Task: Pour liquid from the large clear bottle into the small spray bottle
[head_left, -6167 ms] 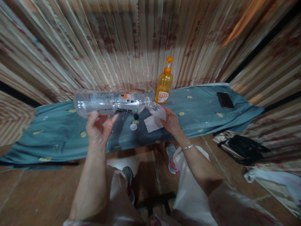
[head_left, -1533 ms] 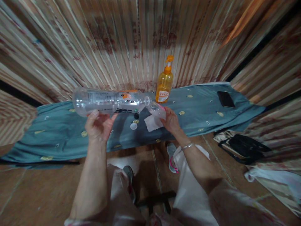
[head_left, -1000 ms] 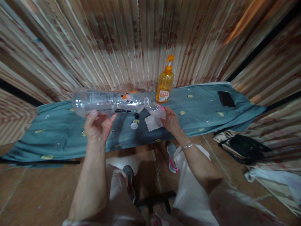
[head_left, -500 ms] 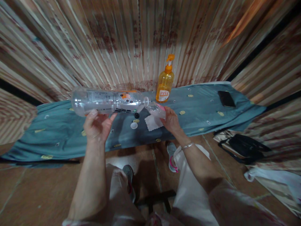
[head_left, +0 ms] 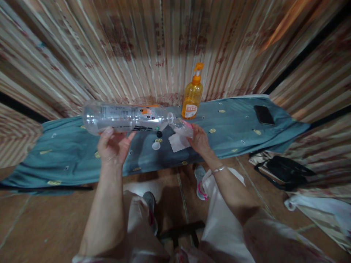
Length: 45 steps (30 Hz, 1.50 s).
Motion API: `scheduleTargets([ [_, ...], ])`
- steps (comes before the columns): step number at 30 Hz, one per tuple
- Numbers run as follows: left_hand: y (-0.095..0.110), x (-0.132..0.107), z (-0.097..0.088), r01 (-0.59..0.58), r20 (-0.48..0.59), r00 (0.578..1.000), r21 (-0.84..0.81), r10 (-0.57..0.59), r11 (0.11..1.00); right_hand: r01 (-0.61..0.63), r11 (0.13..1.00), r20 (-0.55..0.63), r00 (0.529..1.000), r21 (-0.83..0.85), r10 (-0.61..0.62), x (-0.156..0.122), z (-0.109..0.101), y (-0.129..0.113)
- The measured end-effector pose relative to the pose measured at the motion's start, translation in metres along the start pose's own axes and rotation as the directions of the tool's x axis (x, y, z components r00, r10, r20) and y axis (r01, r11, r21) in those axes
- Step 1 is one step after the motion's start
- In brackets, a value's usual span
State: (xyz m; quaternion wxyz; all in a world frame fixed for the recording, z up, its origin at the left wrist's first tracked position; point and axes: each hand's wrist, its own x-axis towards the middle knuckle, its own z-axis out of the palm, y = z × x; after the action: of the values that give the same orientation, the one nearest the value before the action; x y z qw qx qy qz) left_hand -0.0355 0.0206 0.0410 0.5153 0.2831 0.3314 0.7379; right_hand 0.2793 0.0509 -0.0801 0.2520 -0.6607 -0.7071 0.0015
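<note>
My left hand (head_left: 113, 147) holds a large clear plastic bottle (head_left: 124, 118) on its side, mouth pointing right. My right hand (head_left: 199, 139) grips a small clear bottle with a pink part (head_left: 181, 126), tilted so its opening meets the big bottle's mouth. Both are held above a table covered with a blue-grey cloth (head_left: 68, 153). Below them on the cloth lie a white cap (head_left: 156, 146), a small black cap (head_left: 159, 134) and a white paper square (head_left: 178, 142).
An orange pump bottle (head_left: 192, 95) stands at the back of the table against striped curtains. A black phone (head_left: 263, 115) lies at the right end. A black bag (head_left: 287, 171) and white cloth rest on the floor to the right. My knees and shoes are below.
Almost nothing differs. The large bottle has drifted slightly left and up; both hands keep the same grip.
</note>
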Motion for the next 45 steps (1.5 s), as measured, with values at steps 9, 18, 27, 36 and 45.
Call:
scheduleTargets([
  [9, 0.001, -0.001, 0.005, -0.004, 0.002, 1.0, -0.015, 0.004, 1.0, 0.032, 0.999, -0.016, 0.999, 0.028, -0.032, 0.001, 0.005, 0.007],
  [18, -0.002, 0.0, 0.004, -0.022, 0.017, 1.0, -0.026, 0.023, 0.999, 0.041, 0.999, -0.016, 0.999, 0.033, -0.04, 0.001, 0.007, 0.009],
  [27, -0.002, 0.001, 0.001, -0.016, 0.003, 1.0, 0.019, 0.016, 1.0, 0.011, 1.0, -0.018, 1.0, 0.007, -0.011, 0.001, 0.004, 0.004],
  [36, -0.002, 0.001, 0.001, -0.01, 0.005, 1.0, -0.001, 0.01, 1.0, 0.015, 1.0, -0.01, 1.0, -0.015, -0.015, 0.0, 0.003, 0.003],
  [45, -0.001, 0.001, 0.002, -0.018, 0.038, 0.999, 0.04, 0.016, 0.999, 0.009, 1.0, -0.015, 1.0, -0.023, -0.009, -0.001, 0.004, 0.003],
])
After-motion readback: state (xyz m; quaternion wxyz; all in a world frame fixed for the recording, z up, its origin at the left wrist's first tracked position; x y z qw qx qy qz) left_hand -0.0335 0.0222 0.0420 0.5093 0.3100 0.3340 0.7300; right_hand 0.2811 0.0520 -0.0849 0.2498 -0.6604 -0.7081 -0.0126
